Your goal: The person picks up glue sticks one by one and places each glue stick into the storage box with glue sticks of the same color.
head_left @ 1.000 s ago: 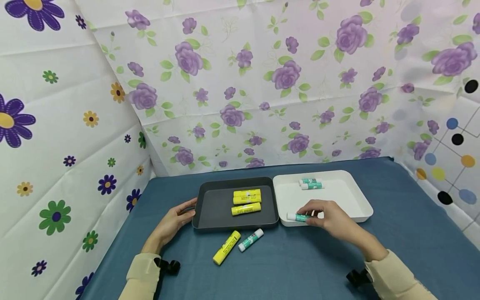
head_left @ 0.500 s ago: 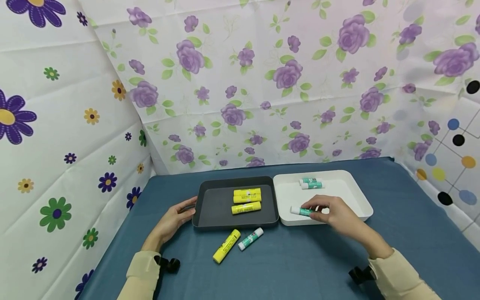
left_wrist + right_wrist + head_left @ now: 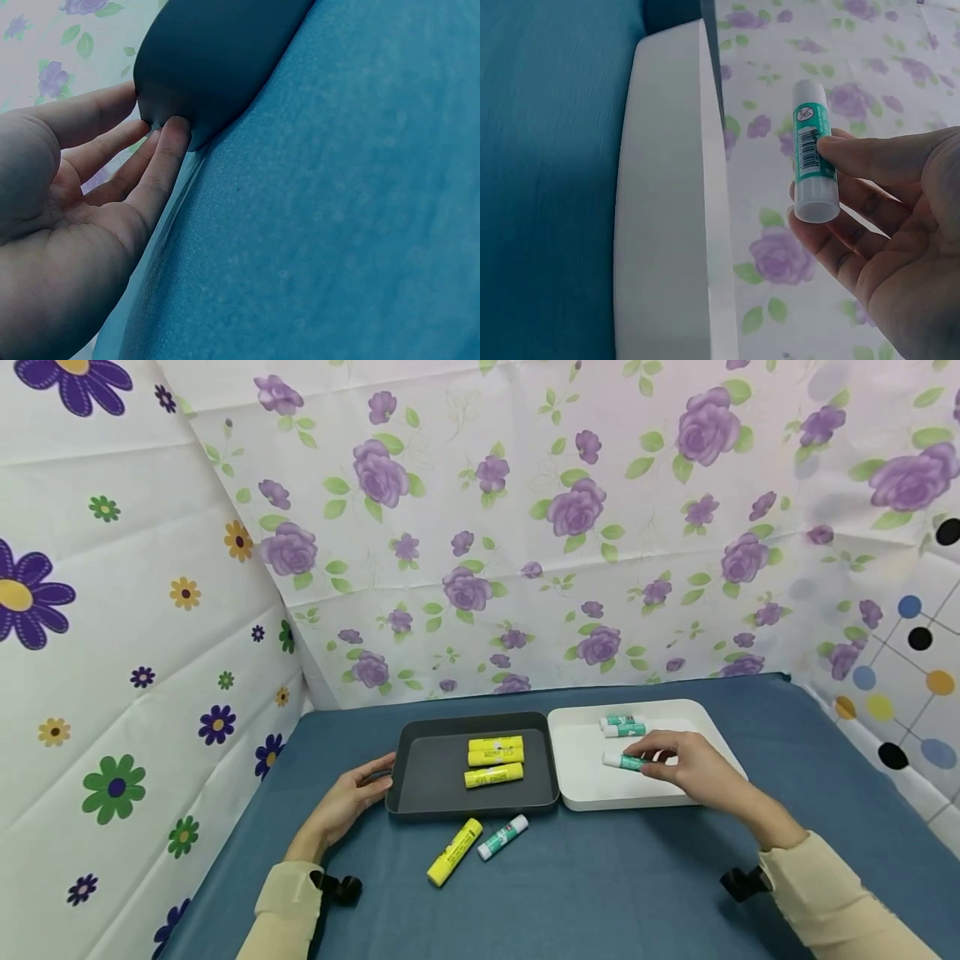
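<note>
My right hand (image 3: pixel 693 768) pinches a green and white glue stick (image 3: pixel 811 150) between thumb and fingers, over the white tray (image 3: pixel 585 795). In the right wrist view the stick shows a barcode label. Two more green glue sticks (image 3: pixel 624 730) lie at the back of that tray. My left hand (image 3: pixel 343 806) touches the left side of the dark grey tray (image 3: pixel 427 768) with nearly straight fingers; the left wrist view has its fingertips (image 3: pixel 177 127) against the tray's outer wall. Several yellow glue sticks (image 3: pixel 493 775) lie inside the dark tray.
In front of the dark tray, a yellow glue stick (image 3: pixel 454 852) and a green one (image 3: pixel 502 837) lie on the blue cloth (image 3: pixel 585 893). The two trays stand side by side. Flowered sheets (image 3: pixel 480 527) hang behind and at the sides.
My right hand has moved right and farther back over the white tray, carrying the green glue stick. The left hand stays at the dark tray's side.
</note>
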